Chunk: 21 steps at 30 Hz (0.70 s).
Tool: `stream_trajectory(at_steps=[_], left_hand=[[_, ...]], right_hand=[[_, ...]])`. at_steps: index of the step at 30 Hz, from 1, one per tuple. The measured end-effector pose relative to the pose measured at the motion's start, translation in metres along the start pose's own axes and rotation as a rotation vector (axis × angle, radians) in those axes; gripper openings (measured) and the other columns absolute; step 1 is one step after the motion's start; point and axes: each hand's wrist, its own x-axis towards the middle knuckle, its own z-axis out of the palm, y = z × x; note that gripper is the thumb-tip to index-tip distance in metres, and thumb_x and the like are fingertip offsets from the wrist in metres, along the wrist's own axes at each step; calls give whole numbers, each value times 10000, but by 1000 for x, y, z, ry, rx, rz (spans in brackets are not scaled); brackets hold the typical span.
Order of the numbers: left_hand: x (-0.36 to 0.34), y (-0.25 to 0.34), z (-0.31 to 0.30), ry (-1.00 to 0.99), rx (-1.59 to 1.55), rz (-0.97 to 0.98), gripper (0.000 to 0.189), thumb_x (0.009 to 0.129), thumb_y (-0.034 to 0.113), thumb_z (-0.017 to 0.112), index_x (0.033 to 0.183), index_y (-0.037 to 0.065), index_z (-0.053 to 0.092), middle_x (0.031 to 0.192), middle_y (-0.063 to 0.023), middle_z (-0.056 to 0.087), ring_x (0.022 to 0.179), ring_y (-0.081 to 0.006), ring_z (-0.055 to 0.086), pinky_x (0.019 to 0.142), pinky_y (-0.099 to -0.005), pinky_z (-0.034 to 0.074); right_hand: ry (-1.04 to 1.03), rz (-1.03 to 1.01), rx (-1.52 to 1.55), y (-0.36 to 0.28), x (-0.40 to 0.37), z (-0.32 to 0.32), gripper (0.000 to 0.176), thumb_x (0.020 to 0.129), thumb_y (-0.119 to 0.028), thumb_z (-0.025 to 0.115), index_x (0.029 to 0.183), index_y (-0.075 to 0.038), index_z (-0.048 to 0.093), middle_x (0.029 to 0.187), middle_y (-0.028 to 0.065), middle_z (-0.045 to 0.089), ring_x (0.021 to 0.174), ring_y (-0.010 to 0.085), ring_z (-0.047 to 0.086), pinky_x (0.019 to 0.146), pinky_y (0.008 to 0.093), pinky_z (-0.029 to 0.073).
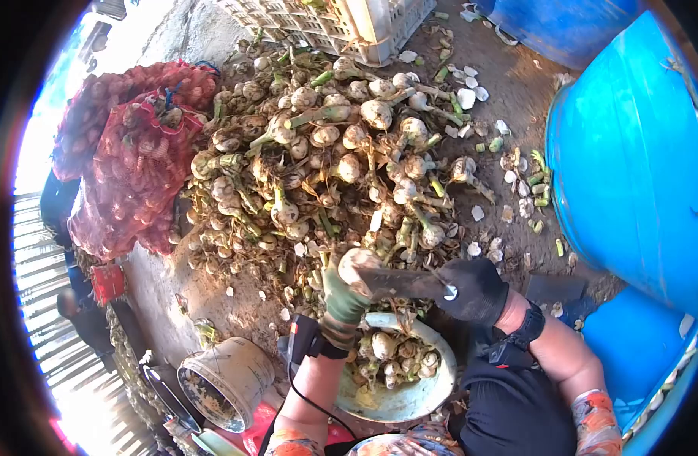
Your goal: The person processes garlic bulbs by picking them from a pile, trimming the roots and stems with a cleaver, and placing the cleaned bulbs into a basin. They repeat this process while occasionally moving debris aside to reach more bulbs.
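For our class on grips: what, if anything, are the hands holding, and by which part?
The left hand holds a garlic bulb by its near side. The right hand holds a knife at the handle end; the grip hides the handle.

Mostly hidden in right hand (473, 291): knife handle (448, 292). Blurred: blade (400, 283). Cut off by top edge: crate (307, 32), blue barrel (563, 26).

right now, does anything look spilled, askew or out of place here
Mainly loose scraps: white peelings and cut stalk pieces lie strewn, ungathered, on the ground between the garlic heap and large blue tub.
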Motion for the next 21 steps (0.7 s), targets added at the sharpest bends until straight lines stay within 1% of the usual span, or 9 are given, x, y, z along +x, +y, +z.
stream_trajectory(at_steps=[1,3,5,6,11,14,17,19,21], left_hand=[[-15,12,21,-14,-83,-141,548,889,502,328,1099,31,515,1057,-211,564,956,-333,564,837,-494,469],[-5,-23,-1,-483,-1182,-453,627,889,566,328,1159,20,478,1120,-242,528,1038,-384,531,928,-550,409],[4,-41,-8,-515,-680,-443,678,876,603,336,1157,1,474,1127,-252,524,1031,-392,533,924,-534,416],[-23,-3,28,-378,-1085,-556,675,885,581,330,1154,-22,467,1138,-257,519,1031,-389,533,941,-508,412],[-25,-3,31,-223,-810,-604,633,907,522,310,1126,-46,484,1137,-242,530,1014,-364,548,912,-463,446],[-19,-13,25,-414,-924,-515,643,888,544,337,1102,-37,509,1092,-209,565,949,-327,587,854,-445,487],[-22,-3,32,-179,-765,-768,617,896,532,315,1070,-17,534,1026,-189,593,866,-287,616,797,-395,522],[-24,-8,31,-149,-434,-719,486,886,463,412,1064,34,554,934,-133,616,802,-247,623,734,-342,536],[-39,-12,22,-301,120,-209,220,825,116,494,996,5,577,929,-35,632,823,-193,607,821,-320,490]], right_hand=[[-30,-71,-37,-3,1,-1,153,667,-206,642,706,-84,559,638,117,562,600,312,583,515,386,465],[-29,-89,-23,-8,2,0,183,648,-233,651,707,-94,548,639,106,549,608,301,588,514,384,464],[-42,-177,-16,-15,5,-8,212,642,-258,665,714,-96,548,645,94,547,612,289,592,513,382,463],[-73,-182,-30,-15,5,-9,234,637,-284,678,716,-100,557,646,86,545,611,285,593,516,381,466],[-130,-179,-17,-12,0,-9,208,603,-226,699,737,-111,589,674,76,562,588,275,584,502,368,460],[-125,-204,34,-7,0,-9,206,605,-225,688,756,-114,602,689,69,568,602,272,589,511,365,465],[-115,-218,54,3,-5,-4,200,615,-235,675,762,-117,607,692,72,574,612,281,592,522,371,472],[-112,-215,46,20,-9,6,196,622,-243,670,759,-119,605,688,78,576,614,291,592,529,380,476],[-127,10,-165,47,-19,20,199,623,-212,652,796,-121,615,692,94,599,645,303,606,567,385,485]])
